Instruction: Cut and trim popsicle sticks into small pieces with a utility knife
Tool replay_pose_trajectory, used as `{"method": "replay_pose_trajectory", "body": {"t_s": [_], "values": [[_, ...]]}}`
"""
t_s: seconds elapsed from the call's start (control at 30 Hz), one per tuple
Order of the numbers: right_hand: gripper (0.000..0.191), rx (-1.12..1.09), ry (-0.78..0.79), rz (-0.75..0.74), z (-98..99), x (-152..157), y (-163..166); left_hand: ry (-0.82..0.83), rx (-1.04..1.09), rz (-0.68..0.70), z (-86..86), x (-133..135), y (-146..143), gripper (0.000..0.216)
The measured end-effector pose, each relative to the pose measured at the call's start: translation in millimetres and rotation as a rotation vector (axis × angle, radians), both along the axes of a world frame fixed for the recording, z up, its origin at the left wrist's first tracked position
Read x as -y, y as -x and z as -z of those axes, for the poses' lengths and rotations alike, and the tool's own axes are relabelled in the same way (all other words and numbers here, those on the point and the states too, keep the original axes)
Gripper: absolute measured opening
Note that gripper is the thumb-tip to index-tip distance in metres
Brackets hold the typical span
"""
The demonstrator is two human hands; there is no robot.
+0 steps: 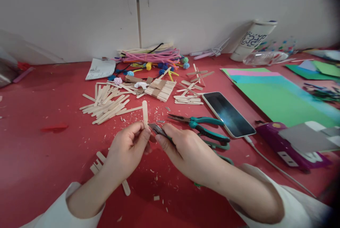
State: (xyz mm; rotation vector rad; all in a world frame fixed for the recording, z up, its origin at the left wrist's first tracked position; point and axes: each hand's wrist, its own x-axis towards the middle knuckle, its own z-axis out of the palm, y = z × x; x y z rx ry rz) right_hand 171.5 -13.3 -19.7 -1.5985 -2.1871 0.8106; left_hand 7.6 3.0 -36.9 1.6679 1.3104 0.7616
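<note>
My left hand (132, 143) pinches a wooden craft stick (145, 111), which stands nearly upright above the thumb. A utility knife (157, 129) is gripped in my right hand (183, 148), its blade at the stick just above my left fingertips. Most of the knife's handle is hidden by my fingers. Under my left wrist lie more craft sticks (125, 187), some of them short. Beyond the hands are a loose pile of craft sticks (108, 104) and a row of sticks joined by brown strips (160, 89). Wood shavings lie scattered around my hands.
To the right are teal-handled pliers (205, 123), a phone (228, 114) with a white cable (276, 167), a purple device (289, 146) and green paper sheets (273, 96). Pink pipe cleaners (151, 56), a notepad (100, 69) and a leaning white tumbler (253, 40) are near the wall.
</note>
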Motion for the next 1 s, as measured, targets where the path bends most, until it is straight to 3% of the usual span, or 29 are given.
{"method": "replay_pose_trajectory", "body": {"t_s": [0.3,0.53,0.67,0.83,1.0], "values": [[0.018,0.013,0.011,0.023,-0.2,-1,2,-0.088,-0.059,0.013,-1.9,1,-1,0.027],[0.021,-0.030,0.060,0.036,-5.6,4,4,-0.356,-0.315,-0.025,-2.1,7,-4,0.032],[0.024,-0.117,0.110,0.019,-7.3,4,4,-0.372,-0.371,-0.011,-0.6,10,-4,0.031],[0.022,-0.277,0.295,0.037,-5.6,3,2,-0.334,-0.357,-0.010,-4.6,9,-3,0.032],[0.022,-0.707,0.680,0.028,0.4,-5,0,-0.146,-0.134,0.011,-8.0,6,-3,0.031]]}}
